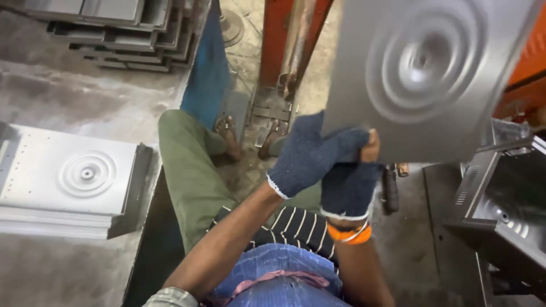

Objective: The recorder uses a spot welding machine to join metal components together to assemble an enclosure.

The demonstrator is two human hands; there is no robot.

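The fingers (347, 139) of the left hand (310, 156), in a dark blue knitted glove, are folded over the lower edge of a grey sheet-metal panel (421, 74) and grip it. The right hand (350, 185), gloved the same way, is clamped on that edge just beneath, touching the left hand; one bare fingertip shows through the glove against the metal. An orange band (348, 233) circles the right wrist.

The panel is held up in the air, tilted, in the upper right of the view, above the person's knees. It is flat, dull grey and a little blurred, with raised concentric rings pressed around a small centre hole.

Just right of the hands, a dark metal housing (500, 199) with slotted vents lies open. Beyond the hands, an orange machine frame (278, 34) rises from the floor, with a foot pedal (272, 111) between the person's sandalled feet. To the left, well apart, a stack of similar ringed panels (62, 182) lies flat, and more dark metal trays (114, 34) are piled at the far left.
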